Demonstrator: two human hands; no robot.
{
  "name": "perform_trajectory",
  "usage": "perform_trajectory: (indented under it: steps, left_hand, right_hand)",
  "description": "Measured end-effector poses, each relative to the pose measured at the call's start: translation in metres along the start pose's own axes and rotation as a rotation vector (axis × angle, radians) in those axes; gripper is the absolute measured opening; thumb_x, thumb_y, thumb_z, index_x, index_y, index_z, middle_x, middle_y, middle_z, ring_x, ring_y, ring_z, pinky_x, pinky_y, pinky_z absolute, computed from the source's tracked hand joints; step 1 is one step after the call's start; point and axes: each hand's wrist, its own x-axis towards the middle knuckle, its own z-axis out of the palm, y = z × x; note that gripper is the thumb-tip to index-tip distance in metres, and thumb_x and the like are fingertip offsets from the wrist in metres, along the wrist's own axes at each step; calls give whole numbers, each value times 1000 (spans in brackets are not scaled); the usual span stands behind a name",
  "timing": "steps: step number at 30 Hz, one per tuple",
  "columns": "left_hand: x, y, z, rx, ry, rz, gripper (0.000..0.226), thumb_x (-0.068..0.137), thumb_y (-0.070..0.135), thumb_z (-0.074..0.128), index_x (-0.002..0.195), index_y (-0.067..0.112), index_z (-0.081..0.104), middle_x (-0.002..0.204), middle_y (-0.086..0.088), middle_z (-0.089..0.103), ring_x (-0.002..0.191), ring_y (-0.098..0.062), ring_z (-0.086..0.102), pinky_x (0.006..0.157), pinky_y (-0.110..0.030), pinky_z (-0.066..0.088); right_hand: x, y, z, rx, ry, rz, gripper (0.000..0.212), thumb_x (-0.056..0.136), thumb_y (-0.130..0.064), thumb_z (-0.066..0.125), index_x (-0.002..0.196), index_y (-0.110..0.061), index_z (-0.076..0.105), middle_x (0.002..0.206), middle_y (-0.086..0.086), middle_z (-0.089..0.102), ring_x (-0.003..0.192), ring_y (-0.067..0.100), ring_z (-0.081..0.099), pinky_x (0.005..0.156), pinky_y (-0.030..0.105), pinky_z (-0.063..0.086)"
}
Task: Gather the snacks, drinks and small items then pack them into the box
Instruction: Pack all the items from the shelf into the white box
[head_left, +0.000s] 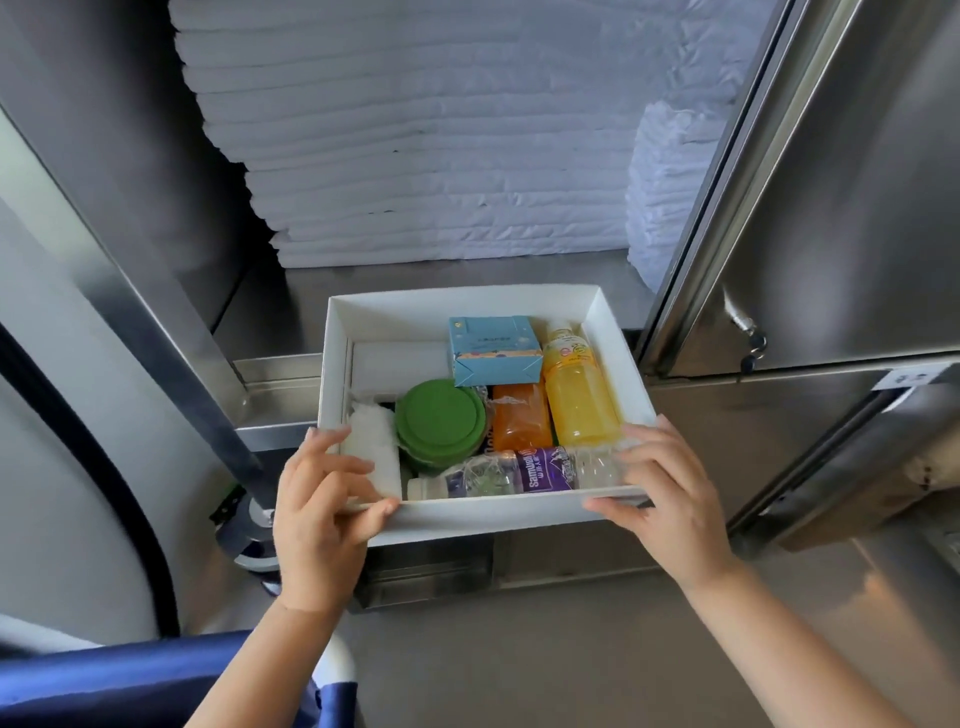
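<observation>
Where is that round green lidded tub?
In the head view, the round green lidded tub sits left of centre inside the white cardboard box, beside the orange drink.

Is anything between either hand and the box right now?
Nothing visible does. The left hand grips the near-left corner of the white box; the right hand grips its near-right corner, both directly on the rim.

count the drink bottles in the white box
3. A yellow juice bottle lies by the right wall of the box, an orange bottle just left of it, and a clear water bottle along the near wall. Others may be hidden underneath.
</observation>
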Motion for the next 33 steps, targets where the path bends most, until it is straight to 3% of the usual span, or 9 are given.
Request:
perform_trajectory:
  steps: [2,3,5,7,9,14,21,33]
  left_hand:
    - [3,-5,-1,117,14,123,43,95,42,49,63,12,46,59,-8,48,70,-19,47,95,-46,42]
    - [5,-6,-1,155,21,154,50,97,35,49,55,8,46,51,-8,41,62,-20,39,87,-44,45]
    - [12,-4,0,219,41,196,57,96,21,46,42,5,39,45,-8,33,55,-23,30,62,-36,41]
    - [21,-1,1,258,68,227,56,94,13,44,39,5,34,42,-8,30,53,-22,25,53,-30,28]
    - [32,3,2,261,92,237,54,93,10,43,40,7,31,42,-8,28,49,-22,24,52,-27,21]
    - [60,11,4,272,101,226,53,93,10,43,41,9,32,43,-6,28,40,-21,28,45,-31,20]
    - [80,27,-1,214,94,209,54,94,9,41,41,11,35,52,4,23,43,-18,24,47,-22,18]
    - [71,112,13,163,63,190,57,95,15,40,39,7,32,43,-5,26,53,-21,22,45,-28,19]
  right_hand:
    - [5,6,4,-102,67,-84,57,83,-53,62,52,-5,56,59,7,55,72,18,53,94,39,47]
    - [9,6,5,-138,106,-108,62,84,-56,58,48,-6,52,52,5,51,65,18,48,84,37,50]
    - [16,4,8,-149,175,-119,67,87,-58,52,43,-7,46,47,5,45,61,17,41,68,31,46]
    - [23,4,8,-136,201,-120,68,88,-57,50,42,-8,43,46,5,40,57,17,35,62,27,40]
    - [30,4,6,-112,215,-102,67,92,-53,48,42,-8,40,45,6,36,53,18,31,59,24,33]
    - [60,0,7,-31,358,96,56,98,-17,37,43,-8,36,44,6,31,46,15,27,48,25,26]
    - [79,-2,-4,-5,375,89,53,97,-14,38,44,-11,31,51,-3,22,48,13,21,49,24,20]
    - [44,5,-95,-72,382,111,49,92,-8,43,45,-12,30,51,-2,22,46,15,21,46,25,17]
